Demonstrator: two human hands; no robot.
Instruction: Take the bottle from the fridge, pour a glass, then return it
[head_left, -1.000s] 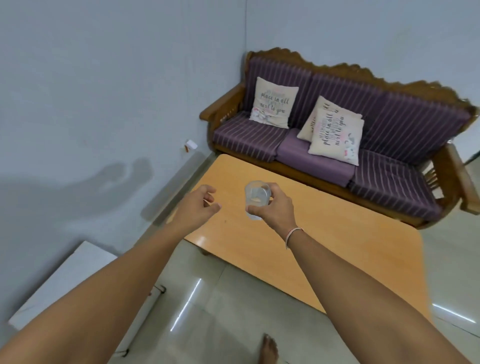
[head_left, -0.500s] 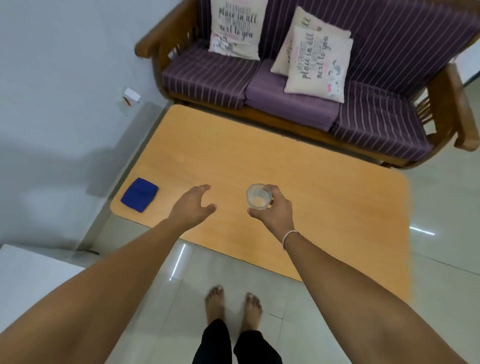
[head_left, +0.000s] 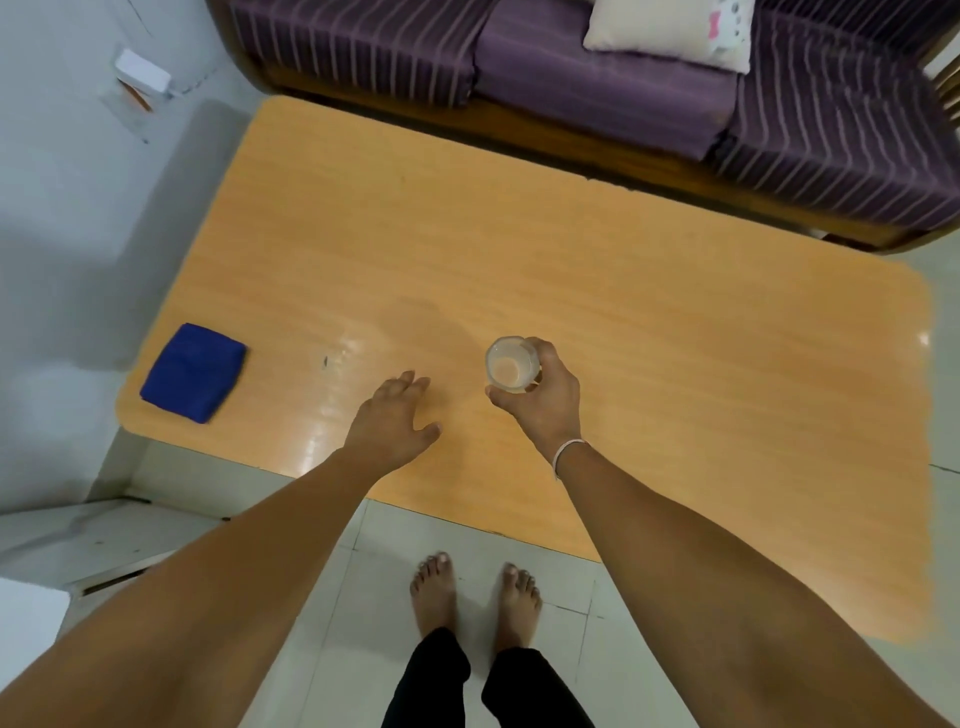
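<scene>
A clear glass (head_left: 511, 362) is gripped from the side by my right hand (head_left: 543, 400), held upright over the near part of the orange wooden table (head_left: 519, 249). Seen from above, the glass looks empty. My left hand (head_left: 392, 421) hovers over the table's near edge, fingers spread and holding nothing, a hand's width left of the glass. No bottle and no fridge are in view.
A folded blue cloth (head_left: 195, 371) lies at the table's near left corner. A purple striped sofa (head_left: 623, 78) with a cushion (head_left: 670, 26) runs along the table's far side. A wall stands to the left. My bare feet (head_left: 475, 592) stand on pale tiles by the table's near edge.
My view has tilted down from the sofa and wall to the table top and my feet. My right hand stays shut on the glass, and my left hand has opened its fingers.
</scene>
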